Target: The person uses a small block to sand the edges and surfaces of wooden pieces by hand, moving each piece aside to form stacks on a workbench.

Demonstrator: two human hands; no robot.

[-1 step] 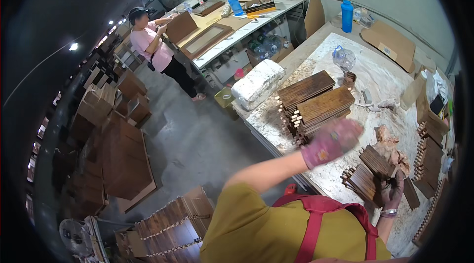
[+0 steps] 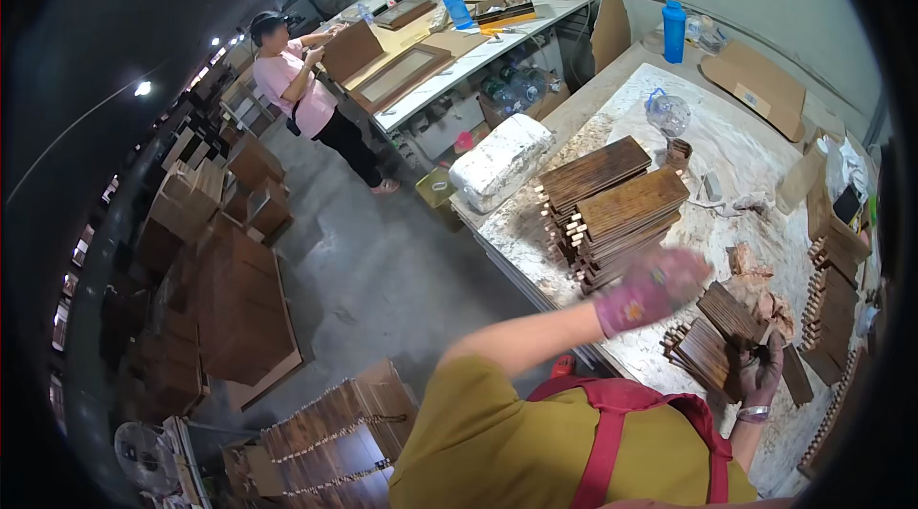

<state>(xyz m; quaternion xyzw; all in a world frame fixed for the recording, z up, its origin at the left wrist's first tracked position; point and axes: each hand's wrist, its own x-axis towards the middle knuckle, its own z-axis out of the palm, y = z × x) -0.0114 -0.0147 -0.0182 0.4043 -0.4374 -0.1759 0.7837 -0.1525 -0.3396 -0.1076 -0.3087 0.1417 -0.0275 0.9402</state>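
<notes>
My left hand (image 2: 655, 289), in a pink and purple glove, is blurred above the white dusty table (image 2: 736, 151). It hovers just in front of a tall stack of dark wooden boards with pegs (image 2: 612, 208); nothing shows in it. My right hand (image 2: 760, 377), in a dark glove with a bracelet at the wrist, is curled on a dark wooden slat (image 2: 792, 377). Beside it lies a low pile of small wooden slats (image 2: 712, 337). Crumpled brown paper (image 2: 755, 280) sits just behind that pile.
A person in a pink shirt (image 2: 296, 88) works at a far bench (image 2: 459, 60) with frames and a blue bottle. A white wrapped bundle (image 2: 502, 160) sits at the table's corner. Another blue bottle (image 2: 674, 31), cardboard and more slat stacks (image 2: 832, 299) are on the right. Wooden panels (image 2: 239, 299) cover the floor on the left.
</notes>
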